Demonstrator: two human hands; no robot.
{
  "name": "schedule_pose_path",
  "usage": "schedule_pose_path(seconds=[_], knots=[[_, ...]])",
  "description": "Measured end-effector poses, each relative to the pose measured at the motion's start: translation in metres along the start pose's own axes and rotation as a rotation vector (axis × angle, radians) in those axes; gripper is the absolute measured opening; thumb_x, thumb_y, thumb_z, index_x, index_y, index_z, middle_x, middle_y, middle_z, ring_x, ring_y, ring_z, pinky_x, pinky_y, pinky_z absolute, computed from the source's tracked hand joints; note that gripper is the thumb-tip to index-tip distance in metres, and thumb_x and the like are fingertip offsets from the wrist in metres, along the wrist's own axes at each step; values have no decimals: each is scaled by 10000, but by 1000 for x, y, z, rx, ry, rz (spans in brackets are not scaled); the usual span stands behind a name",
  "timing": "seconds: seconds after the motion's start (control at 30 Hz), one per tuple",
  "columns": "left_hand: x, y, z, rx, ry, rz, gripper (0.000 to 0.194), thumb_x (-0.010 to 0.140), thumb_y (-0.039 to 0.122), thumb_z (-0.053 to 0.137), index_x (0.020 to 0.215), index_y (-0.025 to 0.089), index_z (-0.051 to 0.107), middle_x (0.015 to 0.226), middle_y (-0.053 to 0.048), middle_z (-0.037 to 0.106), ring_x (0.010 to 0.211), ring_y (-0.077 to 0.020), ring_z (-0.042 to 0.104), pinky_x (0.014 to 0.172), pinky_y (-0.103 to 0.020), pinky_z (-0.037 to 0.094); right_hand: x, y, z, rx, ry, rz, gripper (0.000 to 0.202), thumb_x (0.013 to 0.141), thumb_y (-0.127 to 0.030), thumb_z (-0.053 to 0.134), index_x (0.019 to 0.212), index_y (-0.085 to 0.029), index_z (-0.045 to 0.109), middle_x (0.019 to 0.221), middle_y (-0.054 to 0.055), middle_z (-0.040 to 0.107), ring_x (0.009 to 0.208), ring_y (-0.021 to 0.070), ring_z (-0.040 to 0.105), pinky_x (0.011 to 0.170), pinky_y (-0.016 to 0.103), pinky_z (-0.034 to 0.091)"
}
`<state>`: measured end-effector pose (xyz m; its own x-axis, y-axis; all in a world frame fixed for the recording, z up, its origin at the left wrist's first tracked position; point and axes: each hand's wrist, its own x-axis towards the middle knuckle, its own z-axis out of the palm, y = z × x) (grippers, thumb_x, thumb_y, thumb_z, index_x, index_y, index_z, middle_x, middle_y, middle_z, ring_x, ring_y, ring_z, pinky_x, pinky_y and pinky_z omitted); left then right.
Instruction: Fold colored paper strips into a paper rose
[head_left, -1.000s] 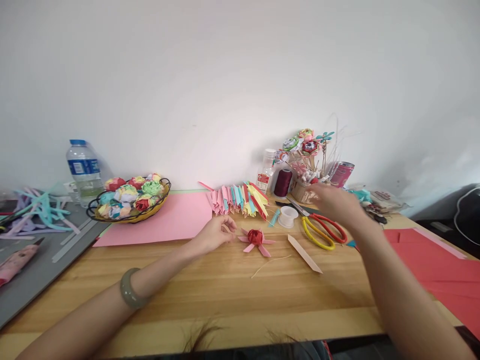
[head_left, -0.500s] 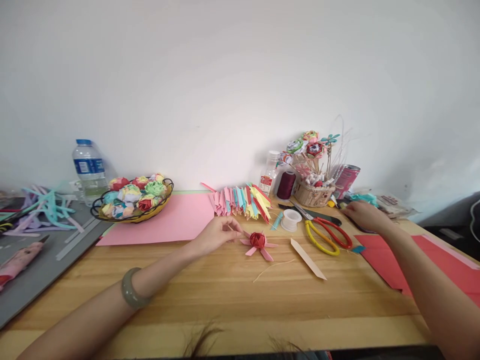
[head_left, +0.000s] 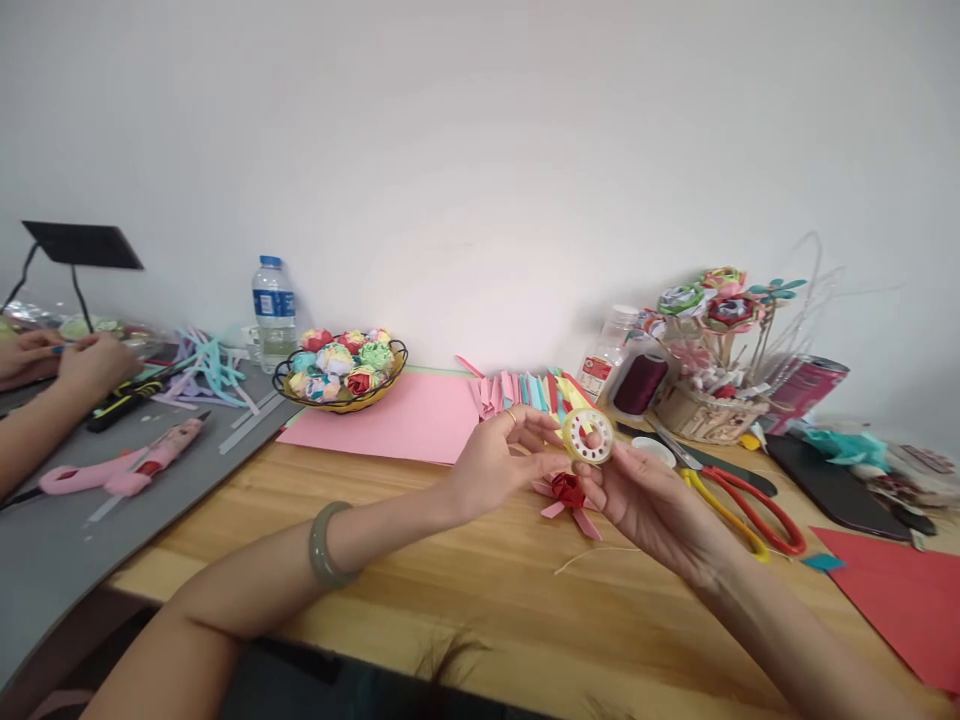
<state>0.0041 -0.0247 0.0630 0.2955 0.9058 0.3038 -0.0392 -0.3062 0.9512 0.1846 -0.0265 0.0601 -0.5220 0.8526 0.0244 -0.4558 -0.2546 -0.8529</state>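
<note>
Raised over the table, a small roll of clear yellowish tape (head_left: 574, 440) with a white, holed core is gripped by my right hand (head_left: 649, 495). My left hand (head_left: 491, 462), with a bangle at the wrist, has its fingertips closed at the roll's left edge. Just below the hands lies a red paper flower (head_left: 568, 490) with pink strips around it, partly covered by them. Behind my left hand stands a row of folded paper pieces (head_left: 499, 393). Scissors (head_left: 731, 500) with yellow and red handles lie right of my right hand, beside a white spool (head_left: 654, 452).
At left, another person's hands (head_left: 97, 365) work above a grey mat (head_left: 45, 560) with a pink glue gun (head_left: 135, 468). A basket of paper flowers (head_left: 341, 400), a water bottle (head_left: 274, 320), maroon thread (head_left: 641, 383), a flower basket (head_left: 712, 412) and a phone (head_left: 832, 485) stand or lie around.
My right hand has come from beside the phone to the middle, now holding the tape roll. My left hand has risen from the flower to the roll. The view has swung left.
</note>
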Motion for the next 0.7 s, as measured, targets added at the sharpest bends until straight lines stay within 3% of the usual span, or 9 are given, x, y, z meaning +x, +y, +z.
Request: schedule_pose_path(seconds=[0.13, 0.3, 0.7], knots=[[-4, 7, -1, 76, 70, 60, 310, 658, 280, 657, 918, 142, 560, 868, -51, 611, 756, -122, 567, 661, -235, 470, 9, 13, 6, 120, -20, 22, 195, 775, -274, 601, 956, -202, 595, 778, 15, 660, 691, 126, 645, 573, 238, 560], [-6, 11, 1, 84, 28, 30, 335, 687, 236, 602, 1011, 152, 575, 921, -57, 618, 795, -123, 557, 655, -214, 468, 8, 16, 11, 172, 51, -75, 202, 746, -242, 639, 941, -197, 608, 822, 11, 669, 707, 97, 651, 597, 164, 560], [-5, 2, 4, 77, 89, -42, 432, 647, 274, 664, 1044, 145, 550, 888, -61, 654, 760, -133, 612, 659, -229, 482, 3, 23, 13, 188, 27, -112, 203, 730, -262, 656, 918, -223, 590, 767, -17, 634, 655, 86, 614, 604, 195, 563]])
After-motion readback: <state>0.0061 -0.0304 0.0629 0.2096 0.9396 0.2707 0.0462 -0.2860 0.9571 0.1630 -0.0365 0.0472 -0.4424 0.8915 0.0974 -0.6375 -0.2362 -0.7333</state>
